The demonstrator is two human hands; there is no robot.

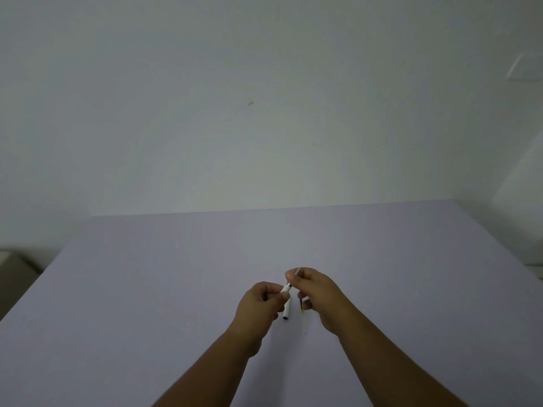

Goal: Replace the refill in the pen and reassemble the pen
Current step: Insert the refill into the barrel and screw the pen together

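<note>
Left hand [263, 302] pinches the white pen barrel [286, 305], right hand [316, 292] at its 2 o'clock closed on the thin refill [301, 304]; both look light, slippery, best gripped mid-length.

Single head-worn wide-angle view, looking forward and down.
Camera sits above and behind both forearms, facing the far wall [264, 98] across the tabletop [117, 289]; hands appear small at lower centre, tabletop fills the lower half, wall the upper half.
</note>
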